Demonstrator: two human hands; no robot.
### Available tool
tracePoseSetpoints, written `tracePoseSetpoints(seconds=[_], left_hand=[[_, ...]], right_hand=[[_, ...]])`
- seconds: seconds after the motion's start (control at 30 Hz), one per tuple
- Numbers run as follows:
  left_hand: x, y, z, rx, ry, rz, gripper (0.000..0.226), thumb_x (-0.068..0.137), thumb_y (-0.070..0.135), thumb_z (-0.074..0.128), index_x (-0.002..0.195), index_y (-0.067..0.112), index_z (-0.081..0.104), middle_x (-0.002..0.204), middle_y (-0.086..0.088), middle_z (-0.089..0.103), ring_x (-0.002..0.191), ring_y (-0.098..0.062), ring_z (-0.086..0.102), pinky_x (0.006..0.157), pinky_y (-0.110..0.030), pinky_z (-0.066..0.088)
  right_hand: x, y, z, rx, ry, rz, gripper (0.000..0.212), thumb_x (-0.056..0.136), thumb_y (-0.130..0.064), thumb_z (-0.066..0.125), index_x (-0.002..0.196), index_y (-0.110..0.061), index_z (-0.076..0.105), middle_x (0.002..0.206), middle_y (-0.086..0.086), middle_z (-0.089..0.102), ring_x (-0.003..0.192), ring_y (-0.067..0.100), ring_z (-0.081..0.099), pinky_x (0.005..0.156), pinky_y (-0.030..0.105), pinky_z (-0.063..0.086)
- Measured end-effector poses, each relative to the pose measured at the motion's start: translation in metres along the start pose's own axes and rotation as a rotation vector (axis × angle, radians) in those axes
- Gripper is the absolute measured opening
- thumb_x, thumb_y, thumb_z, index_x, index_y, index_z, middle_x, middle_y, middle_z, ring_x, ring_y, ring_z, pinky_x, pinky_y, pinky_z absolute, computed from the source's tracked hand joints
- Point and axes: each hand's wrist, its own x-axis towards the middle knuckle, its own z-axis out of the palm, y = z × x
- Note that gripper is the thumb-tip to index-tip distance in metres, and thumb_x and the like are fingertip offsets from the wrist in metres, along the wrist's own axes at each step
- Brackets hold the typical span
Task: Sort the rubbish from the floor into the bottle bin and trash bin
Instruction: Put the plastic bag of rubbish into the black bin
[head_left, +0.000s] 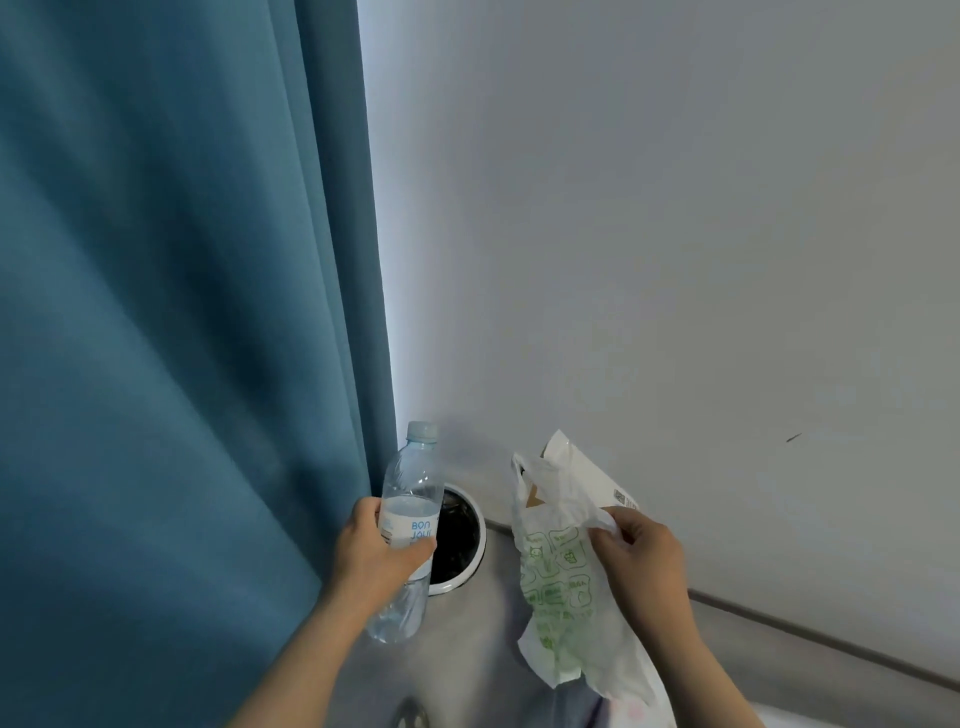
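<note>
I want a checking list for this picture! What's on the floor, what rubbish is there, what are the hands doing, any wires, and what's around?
Surface: grey floor.
Job's things: clear capped bottle, held upright near the round bin, which has a white rim and is dark inside; white bag with green print, something papery poking out of its top.
Clutter: a blurred grey thing at the bottom edge, too unclear to name.
Hands: left hand grips the bottle; right hand pinches the bag.
Cables: nothing seen.
Surroundings: blue curtain on the left, pale wall, grey skirting board.
</note>
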Motion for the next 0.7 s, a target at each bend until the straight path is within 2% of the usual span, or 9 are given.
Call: tracePoseSetpoints(seconds=[0.03, 0.1, 0.17, 0.27, 0.4, 0.53, 0.7], left_hand=[[0.014, -0.001, 0.001, 0.007, -0.004, -0.006, 0.051, 0.067, 0.024, 0.082, 0.107, 0.015, 0.051, 0.104, -0.001, 0.062, 0.087, -0.02, 0.059, 0.061, -0.025, 0.04], [0.04, -0.003, 0.005, 0.02, 0.005, -0.013, 0.052, 0.066, 0.022, 0.083, 0.107, 0.013, 0.051, 0.104, -0.003, 0.062, 0.087, -0.022, 0.059, 0.066, -0.026, 0.04], [0.065, -0.008, 0.014, 0.054, 0.009, -0.019, 0.053, 0.065, 0.023, 0.083, 0.105, 0.014, 0.05, 0.102, -0.003, 0.062, 0.086, -0.023, 0.058, 0.069, -0.027, 0.042], [0.101, -0.026, 0.036, 0.091, -0.006, -0.053, 0.056, 0.062, 0.027, 0.085, 0.103, 0.017, 0.048, 0.1, -0.001, 0.062, 0.088, -0.025, 0.06, 0.074, -0.033, 0.05], [0.144, -0.062, 0.078, 0.132, -0.019, -0.096, 0.059, 0.059, 0.029, 0.085, 0.102, 0.019, 0.046, 0.101, -0.004, 0.061, 0.089, -0.029, 0.06, 0.078, -0.042, 0.054], [0.182, -0.101, 0.117, 0.156, -0.007, -0.143, 0.062, 0.061, 0.026, 0.084, 0.107, 0.013, 0.045, 0.107, -0.009, 0.061, 0.095, -0.032, 0.059, 0.081, -0.041, 0.052], [0.231, -0.145, 0.162, 0.158, 0.012, -0.125, 0.067, 0.062, 0.022, 0.086, 0.115, 0.01, 0.047, 0.114, -0.012, 0.06, 0.1, -0.034, 0.058, 0.083, -0.038, 0.05]], right_hand=[[0.009, 0.002, 0.006, -0.006, -0.002, 0.012, 0.017, 0.081, -0.012, 0.059, 0.07, -0.02, 0.068, 0.067, 0.009, 0.065, 0.061, 0.027, 0.055, 0.056, 0.03, 0.044], [0.026, 0.009, 0.017, -0.03, -0.011, 0.039, 0.014, 0.081, -0.013, 0.058, 0.071, -0.017, 0.067, 0.072, 0.015, 0.065, 0.058, 0.026, 0.051, 0.057, 0.03, 0.042], [0.043, 0.017, 0.028, -0.056, -0.021, 0.056, 0.011, 0.081, -0.014, 0.058, 0.074, -0.013, 0.066, 0.075, 0.016, 0.065, 0.062, 0.031, 0.055, 0.058, 0.033, 0.046], [0.067, 0.032, 0.046, -0.063, -0.031, 0.088, 0.015, 0.082, -0.012, 0.059, 0.075, -0.02, 0.07, 0.069, 0.003, 0.067, 0.07, 0.023, 0.063, 0.066, 0.037, 0.052], [0.097, 0.064, 0.077, -0.041, -0.057, 0.122, 0.02, 0.082, -0.009, 0.06, 0.079, -0.024, 0.073, 0.07, -0.007, 0.069, 0.069, 0.009, 0.062, 0.058, 0.021, 0.043], [0.123, 0.106, 0.11, -0.048, -0.094, 0.17, 0.019, 0.084, -0.01, 0.059, 0.086, -0.022, 0.074, 0.078, -0.01, 0.07, 0.072, 0.0, 0.061, 0.057, 0.009, 0.039], [0.15, 0.152, 0.146, -0.059, -0.114, 0.183, 0.021, 0.084, -0.007, 0.058, 0.083, -0.02, 0.074, 0.072, -0.011, 0.068, 0.073, -0.008, 0.057, 0.059, 0.003, 0.04]])
